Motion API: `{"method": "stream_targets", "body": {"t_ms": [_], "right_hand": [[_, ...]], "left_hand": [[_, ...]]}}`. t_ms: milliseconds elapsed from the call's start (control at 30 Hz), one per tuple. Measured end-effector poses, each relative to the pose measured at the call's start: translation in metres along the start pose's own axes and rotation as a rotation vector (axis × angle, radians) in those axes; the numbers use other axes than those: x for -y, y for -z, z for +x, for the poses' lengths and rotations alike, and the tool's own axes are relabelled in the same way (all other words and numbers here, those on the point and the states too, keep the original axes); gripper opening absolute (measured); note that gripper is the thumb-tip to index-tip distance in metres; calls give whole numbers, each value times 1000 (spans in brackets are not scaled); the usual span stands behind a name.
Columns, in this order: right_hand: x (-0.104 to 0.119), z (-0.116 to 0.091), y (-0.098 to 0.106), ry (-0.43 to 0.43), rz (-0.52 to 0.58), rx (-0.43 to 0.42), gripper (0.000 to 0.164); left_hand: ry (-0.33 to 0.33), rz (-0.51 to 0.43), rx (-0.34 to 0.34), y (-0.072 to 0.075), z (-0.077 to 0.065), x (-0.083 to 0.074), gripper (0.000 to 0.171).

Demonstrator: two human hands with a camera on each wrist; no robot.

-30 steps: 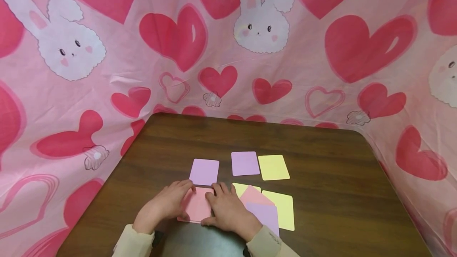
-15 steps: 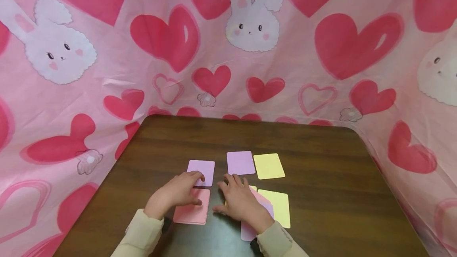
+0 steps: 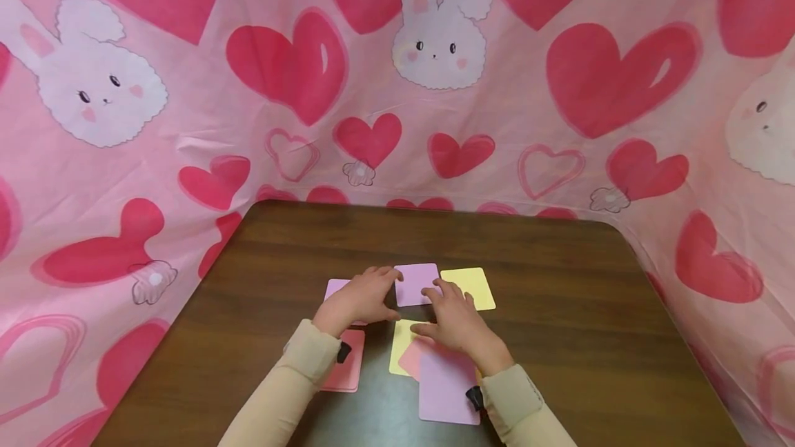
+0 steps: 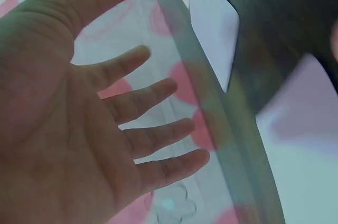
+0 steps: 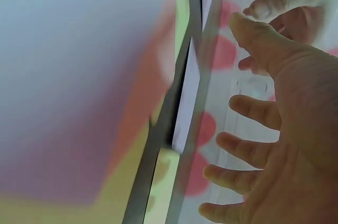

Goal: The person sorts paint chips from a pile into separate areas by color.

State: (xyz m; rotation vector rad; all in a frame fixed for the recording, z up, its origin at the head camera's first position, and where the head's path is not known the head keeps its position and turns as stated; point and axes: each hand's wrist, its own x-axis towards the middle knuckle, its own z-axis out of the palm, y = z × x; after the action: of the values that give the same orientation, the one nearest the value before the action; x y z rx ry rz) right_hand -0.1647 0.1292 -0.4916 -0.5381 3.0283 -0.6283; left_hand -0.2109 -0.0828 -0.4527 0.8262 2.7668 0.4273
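In the head view, a square purple card lies toward the back of the group of cards. My left hand is just left of it, over part of another purple card. My right hand is on the other side, its fingers near that back purple card and a yellow card. Both wrist views show spread fingers holding nothing. Below my right hand, a purple card overlaps a tilted pink card and a yellow card. Whether either hand touches a card, I cannot tell.
Pink cards, apparently stacked, lie partly under my left sleeve. The dark wooden table is bordered by a pink cloth with hearts and rabbits. A sliver of another yellow card shows beside my right wrist.
My hands have left the pink cards and moved right and farther back, to either side of the back purple card. The pink cards stay in place at the left.
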Motion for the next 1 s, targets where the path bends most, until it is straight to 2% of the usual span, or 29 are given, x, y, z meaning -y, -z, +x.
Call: {"method": "stream_targets", "body": {"t_ms": [267, 433, 533, 733, 900, 1000], "right_hand": [[-44, 8, 26, -86, 35, 23, 77], [-77, 11, 38, -126, 90, 27, 82], [-92, 13, 45, -125, 107, 49, 87], [-116, 20, 53, -69, 144, 142, 97], [-129, 26, 53, -44, 173, 201, 99], [-135, 28, 51, -64, 187, 230, 100]], "left_hand": [[-7, 84, 6, -4, 45, -26, 88], [-15, 125, 4, -15, 72, -41, 95], [-14, 144, 26, -21, 86, -52, 99], [15, 154, 73, -30, 106, -64, 103], [43, 164, 94, -39, 115, -65, 107], [53, 184, 110, -46, 120, -65, 108]]}}
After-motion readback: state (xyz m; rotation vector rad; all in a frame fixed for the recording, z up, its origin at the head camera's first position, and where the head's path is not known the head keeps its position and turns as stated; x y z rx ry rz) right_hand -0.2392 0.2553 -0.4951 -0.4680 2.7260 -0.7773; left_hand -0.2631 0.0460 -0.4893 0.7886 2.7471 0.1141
